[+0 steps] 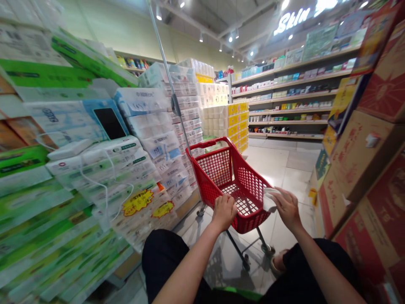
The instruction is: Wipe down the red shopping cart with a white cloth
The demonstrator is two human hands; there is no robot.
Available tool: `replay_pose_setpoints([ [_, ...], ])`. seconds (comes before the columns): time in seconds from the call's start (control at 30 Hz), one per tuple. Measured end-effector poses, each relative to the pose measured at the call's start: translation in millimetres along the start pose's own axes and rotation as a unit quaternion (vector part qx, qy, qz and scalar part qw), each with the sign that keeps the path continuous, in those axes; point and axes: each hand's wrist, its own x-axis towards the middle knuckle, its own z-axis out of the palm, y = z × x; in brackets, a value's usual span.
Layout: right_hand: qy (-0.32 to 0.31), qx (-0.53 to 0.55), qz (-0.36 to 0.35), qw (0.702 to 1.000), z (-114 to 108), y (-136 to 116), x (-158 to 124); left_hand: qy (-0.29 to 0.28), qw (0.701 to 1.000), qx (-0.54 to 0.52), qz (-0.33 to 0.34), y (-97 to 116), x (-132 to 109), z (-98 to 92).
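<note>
Fingers of the right hand point(287, 207) pinch a white wipe point(268, 200) at the rim of a red cart point(249, 224) on the floor point(274, 159), while those of the left hand point(224, 211) curl over its near edge, presumably to steady it.

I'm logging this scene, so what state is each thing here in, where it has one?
Red cart: upright on its wheels
White cloth: bunched, at the cart's rim
Left hand: curled over the cart's near rim
Right hand: closed on the white cloth
Phone-like device: screen dark
Wall sign: lit
Cardboard boxes: stacked
</note>
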Motion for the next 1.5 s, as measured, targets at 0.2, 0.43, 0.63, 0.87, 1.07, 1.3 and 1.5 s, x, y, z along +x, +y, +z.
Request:
replay_pose_setpoints([
  [0.2, 0.044, 0.046, 0.05, 0.997, 10, -19, -13, 0.009, 1.0, -0.002, -0.01, 2, -3, -0.2],
  [0.43, 0.041, 0.077, 0.05, 0.995, 2, -69, -36, 0.009, 0.999, -0.009, -0.037, 9, -5, -1.3],
  [0.63, 0.008, 0.165, 0.058, 0.985, 0, -104, -36, 0.005, 0.998, -0.047, -0.047, 14, -7, -9.7],
  [0.87, -0.025, 0.207, 0.062, 0.976, -11, -131, -27, 0.002, 0.989, -0.14, -0.046, 25, -9, -27.6],
  [1.07, -0.087, 0.351, 0.156, 0.919, -24, -154, -17, 0.008, 0.928, -0.368, -0.05, 19, -9, -42.2],
  [1.3, -0.139, 0.321, 0.145, 0.925, -29, -159, -15, 0.066, 0.864, -0.476, -0.151, -12, -14, -62.1],
  [1.5, -0.124, 0.175, 0.016, 0.977, -18, -141, -15, 0.205, 0.947, -0.218, -0.119, -30, -9, -99.6],
])
